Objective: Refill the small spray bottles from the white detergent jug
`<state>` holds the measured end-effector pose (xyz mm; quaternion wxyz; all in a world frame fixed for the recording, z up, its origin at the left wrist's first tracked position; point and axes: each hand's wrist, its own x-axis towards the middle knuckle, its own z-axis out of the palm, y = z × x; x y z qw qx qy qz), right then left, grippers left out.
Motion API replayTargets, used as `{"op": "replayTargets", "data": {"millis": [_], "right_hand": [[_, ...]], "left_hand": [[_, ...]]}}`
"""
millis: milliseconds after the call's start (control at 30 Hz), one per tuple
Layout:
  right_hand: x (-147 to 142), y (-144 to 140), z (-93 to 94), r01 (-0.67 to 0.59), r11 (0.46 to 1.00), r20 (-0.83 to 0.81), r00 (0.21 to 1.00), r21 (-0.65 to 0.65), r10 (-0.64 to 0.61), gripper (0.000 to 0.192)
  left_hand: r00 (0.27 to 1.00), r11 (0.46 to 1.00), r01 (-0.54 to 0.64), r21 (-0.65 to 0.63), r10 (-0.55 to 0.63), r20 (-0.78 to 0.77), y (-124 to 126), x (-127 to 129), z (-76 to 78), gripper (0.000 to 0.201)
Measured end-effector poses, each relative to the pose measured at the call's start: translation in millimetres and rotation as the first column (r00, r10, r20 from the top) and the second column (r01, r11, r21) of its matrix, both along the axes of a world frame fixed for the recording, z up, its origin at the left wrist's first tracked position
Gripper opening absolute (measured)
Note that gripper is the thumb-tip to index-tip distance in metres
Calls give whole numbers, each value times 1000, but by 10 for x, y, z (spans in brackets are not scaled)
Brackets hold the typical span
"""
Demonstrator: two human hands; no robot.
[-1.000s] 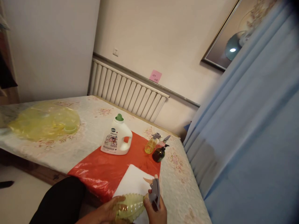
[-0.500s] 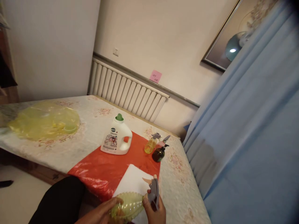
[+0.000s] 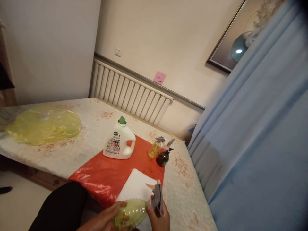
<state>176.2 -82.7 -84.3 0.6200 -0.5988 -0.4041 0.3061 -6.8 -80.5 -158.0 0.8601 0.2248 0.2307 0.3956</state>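
Observation:
Low in the view, my left hand (image 3: pixel 106 218) is wrapped round the yellow-green ribbed body of a spray bottle (image 3: pixel 135 211), which lies tilted on its side. My right hand (image 3: pixel 159 218) grips the grey spray head (image 3: pixel 158 197) at the bottle's neck, thumb and fingers closed about it. The head has a peach-coloured trigger and nozzle tip. Beneath the bottle is a white sheet (image 3: pixel 134 186) on a red plastic sheet (image 3: pixel 101 176). Farther back stands a white jug (image 3: pixel 122 144) with a handle, a printed label and something green at its mouth.
A yellow spray bottle (image 3: pixel 153 149), a dark pump bottle (image 3: pixel 163 158) and a partly hidden pinkish spray bottle (image 3: pixel 166 146) stand together right of the jug. A yellow plastic bag (image 3: pixel 43 125) with a green ring-like lid (image 3: pixel 71 132) lies left. A blue curtain (image 3: pixel 260 144) hangs right.
The view has shifted very slightly. Both hands keep their hold on the spray bottle and its head, with barely any visible movement.

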Motion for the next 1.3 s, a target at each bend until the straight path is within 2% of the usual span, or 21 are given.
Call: {"op": "replayTargets", "data": {"millis": [200,367,533,800,1000,1100,1233,1300], "right_hand": [[20,4,-36,9,1000,-5,1000,3,-9,54],[5,-4,-30,16,1000,-23,1000,6,-16,53],[-31,-16,8,35,999,-58,998,22,-34,57],[-59,-21,-7,37,999,-73,997,19,-35,55],[-12,-17,-34,-6,1000,-29,1000,-4,5,50],[5,-15,-53,-24,1000,-20,1000,-18,24,50],[3,-2,-97,-2,1000,-40,999,6,2,49],[17,13,-129,-7,1000,-46,999,3,7,50]], "left_hand": [[997,998,27,52,-24,-67,11,-51,-39,75],[994,999,30,20,-27,-110,13,-35,-22,62],[995,1000,23,-5,-23,-92,-5,-33,80,48],[997,1000,5,3,-5,-81,-29,-18,235,45],[998,1000,12,12,-11,-66,-14,-12,140,51],[998,998,28,59,-25,-63,-12,-56,90,52],[995,993,33,111,-22,-102,-12,-91,58,62],[991,994,32,103,-18,-131,-8,-93,41,59]]}}
